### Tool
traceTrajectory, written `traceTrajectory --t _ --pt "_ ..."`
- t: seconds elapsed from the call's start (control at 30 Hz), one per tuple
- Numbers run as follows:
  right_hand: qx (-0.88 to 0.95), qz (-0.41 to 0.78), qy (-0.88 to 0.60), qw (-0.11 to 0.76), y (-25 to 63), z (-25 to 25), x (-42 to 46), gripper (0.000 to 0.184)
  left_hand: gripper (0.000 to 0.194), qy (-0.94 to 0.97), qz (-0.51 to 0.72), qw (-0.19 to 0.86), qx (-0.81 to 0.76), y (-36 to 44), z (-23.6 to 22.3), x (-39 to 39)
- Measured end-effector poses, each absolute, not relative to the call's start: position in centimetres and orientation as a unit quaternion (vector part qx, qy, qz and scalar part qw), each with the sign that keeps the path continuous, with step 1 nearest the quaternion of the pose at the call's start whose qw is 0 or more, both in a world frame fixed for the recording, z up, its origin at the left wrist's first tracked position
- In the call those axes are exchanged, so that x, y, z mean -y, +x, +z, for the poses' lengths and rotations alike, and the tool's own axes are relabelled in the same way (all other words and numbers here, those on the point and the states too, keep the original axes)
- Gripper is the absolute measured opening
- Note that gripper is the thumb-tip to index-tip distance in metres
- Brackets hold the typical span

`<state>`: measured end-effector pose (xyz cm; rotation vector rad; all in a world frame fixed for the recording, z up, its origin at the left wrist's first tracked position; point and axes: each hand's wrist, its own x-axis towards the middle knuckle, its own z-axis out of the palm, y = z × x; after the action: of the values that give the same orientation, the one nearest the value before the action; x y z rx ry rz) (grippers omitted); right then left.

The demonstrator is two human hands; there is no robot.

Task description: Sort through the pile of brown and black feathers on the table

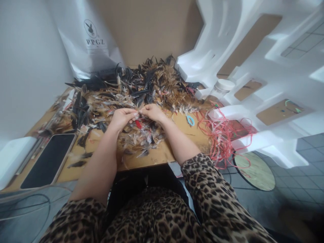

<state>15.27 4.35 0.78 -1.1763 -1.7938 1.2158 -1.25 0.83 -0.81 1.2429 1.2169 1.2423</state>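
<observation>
Top (pixel 152 217): your leopard print, dark rosettes on tan, lower middle of the frame
Sleeves (pixel 210 184): matching, ending on your forearms
Lap: black cloth (pixel 126 180) on you
Left hand (pixel 123 118), right hand (pixel 152 112): yours, bare

Both forearms reach over the near edge of the tabletop (pixel 193 133), bare below the elbow, converging inward. Left hand (pixel 124 118): wrist bent toward the right edge, thumb and index finger pinched, remaining fingers curled loosely below. Right hand (pixel 151 112): back of the hand up, fingers directed toward the left edge, thumb and index tips pressed together. Fingertips of the two hands nearly meet, well in from the near edge; exact contact too small to resolve.
</observation>
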Motion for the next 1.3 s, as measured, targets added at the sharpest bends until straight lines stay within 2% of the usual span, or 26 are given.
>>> traceTrajectory --t 0.17,0.37,0.63,0.87,1.03,1.3 --pt "0.701 0.417 -0.452 0.361 15.3 0.9 -4.2 0.032 0.029 0.508 0.515 0.474 -0.501 -1.4 -1.0 -1.0" --pt "0.73 0.387 -0.431 0.363 15.0 0.6 -4.3 0.029 0.03 0.505 0.517 0.461 -0.515 -0.9 -0.6 -0.7" --pt "0.796 0.247 -0.417 0.362 14.6 0.9 -3.3 0.024 0.024 0.522 0.502 0.409 -0.555 -0.4 -0.4 -0.6" --pt "0.707 0.393 -0.387 0.442 15.3 1.0 -4.4 0.025 0.025 0.544 0.493 0.384 -0.56 -0.5 0.0 -0.4" --pt "0.7 0.46 -0.361 0.41 16.0 1.8 -4.4 0.022 0.024 0.549 0.505 0.394 -0.537 -0.8 -0.1 -0.4" --pt "0.734 0.413 -0.363 0.397 15.7 1.3 -4.4 0.019 0.023 0.551 0.51 0.406 -0.521 -0.8 0.3 -0.2"
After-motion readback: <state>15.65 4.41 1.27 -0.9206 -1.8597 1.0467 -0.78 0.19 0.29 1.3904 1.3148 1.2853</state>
